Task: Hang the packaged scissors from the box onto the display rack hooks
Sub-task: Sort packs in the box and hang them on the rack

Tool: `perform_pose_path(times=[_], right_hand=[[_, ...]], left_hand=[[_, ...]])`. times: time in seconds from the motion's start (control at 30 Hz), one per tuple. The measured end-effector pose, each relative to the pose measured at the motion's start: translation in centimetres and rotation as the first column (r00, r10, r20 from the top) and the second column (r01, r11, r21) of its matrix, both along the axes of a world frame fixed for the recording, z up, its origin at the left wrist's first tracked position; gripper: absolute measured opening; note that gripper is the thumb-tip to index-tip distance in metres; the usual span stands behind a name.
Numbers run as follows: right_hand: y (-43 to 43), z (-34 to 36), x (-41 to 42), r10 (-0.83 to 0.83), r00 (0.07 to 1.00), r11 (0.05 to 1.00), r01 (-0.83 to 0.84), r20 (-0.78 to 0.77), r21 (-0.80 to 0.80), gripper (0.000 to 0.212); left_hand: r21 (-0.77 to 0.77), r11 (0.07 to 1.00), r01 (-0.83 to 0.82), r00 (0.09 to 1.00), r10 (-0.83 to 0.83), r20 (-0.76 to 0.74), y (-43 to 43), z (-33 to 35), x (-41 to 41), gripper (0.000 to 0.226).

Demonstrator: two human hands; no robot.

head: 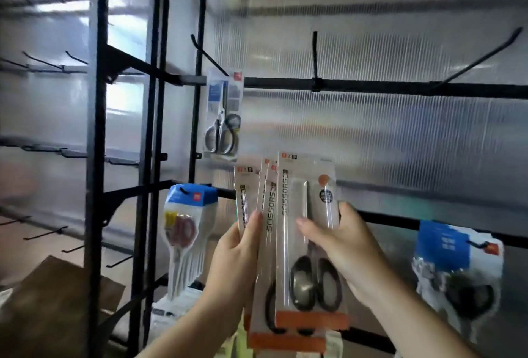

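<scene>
We hold the front scissors pack (307, 243) upright at the middle of the view, its hang-tab edge at 12 o'clock and its orange band at 6. Our right hand (340, 246) pinches it, with the thumb across the clear front and the other fingers curled round its right edge. Overlapped behind its 9 o'clock edge, a fan of like packs (268, 203) stands in our left hand (237, 257). That thumb is pressed on the front; we cannot see the fingers behind.

The packs' top edges rise past the lower rack bar (400, 223). From there to the upper rack bar (400, 90) at 12 o'clock, ribbed translucent panel (385, 143) shows open. Two hooks jut from the upper bar, one (315, 54) at 12 and one (483, 57) at 2.

At 11 o'clock a silver-handled scissors pack (223, 117) hangs near our fan's top corners, apart from them. A bunch of red-handled scissors packs (185, 229) hangs at 9, a blue-carded pack (457, 260) at 3, and a brown cardboard flap (57, 300) lies at 8.
</scene>
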State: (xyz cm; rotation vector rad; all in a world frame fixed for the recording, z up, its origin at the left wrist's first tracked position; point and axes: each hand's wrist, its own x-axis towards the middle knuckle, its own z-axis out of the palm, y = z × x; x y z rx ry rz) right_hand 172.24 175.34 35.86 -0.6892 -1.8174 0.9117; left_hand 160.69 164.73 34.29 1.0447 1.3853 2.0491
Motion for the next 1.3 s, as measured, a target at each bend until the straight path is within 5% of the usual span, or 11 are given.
perform_pose_path(times=[0.17,0.27,0.37,0.47,0.6,0.73,1.03,1.3], right_hand=[[-1.5,3.2,-2.7,-0.05,0.999,0.994,0.051,-0.017,0.092,0.113],[-2.4,5.5,-3.4,-0.101,0.995,0.976,0.101,-0.012,0.195,0.076],[-3.2,7.2,-3.7,-0.19,0.976,0.896,0.216,-0.104,0.387,0.044],[-3.7,8.4,-3.9,-0.282,0.927,0.746,0.375,-0.248,0.551,0.064],[-4.5,10.0,-3.6,-0.235,0.918,0.679,0.391,-0.32,0.622,0.089],[-4.2,11.8,-2.9,-0.208,0.89,0.64,0.437,-0.406,0.632,0.075],[-3.0,14.9,-2.6,-0.365,0.902,0.685,0.428,-0.23,0.59,0.063],[-1.8,15.6,-2.9,-0.483,0.86,0.678,0.485,-0.161,0.552,0.067]], left_hand=[[0.034,0.999,0.018,1.0,-0.017,-0.016,-1.7,3.2,-2.7,0.063],[0.041,0.999,0.03,0.997,-0.027,-0.07,-1.7,5.0,-3.6,0.072],[0.126,0.985,0.116,0.993,-0.119,0.01,-1.6,6.3,-3.7,0.033],[0.22,0.968,0.122,0.993,-0.121,-0.018,-1.6,7.5,-3.3,0.017],[0.308,0.943,0.124,0.992,-0.107,-0.07,-1.8,9.2,-2.8,0.014],[0.319,0.942,0.105,0.993,-0.083,-0.08,-1.5,10.7,-2.8,0.037],[0.354,0.925,-0.135,0.966,0.203,-0.162,-1.2,11.6,-4.7,0.025],[0.414,0.899,-0.141,0.968,0.213,-0.133,-2.1,12.6,-7.2,0.013]])
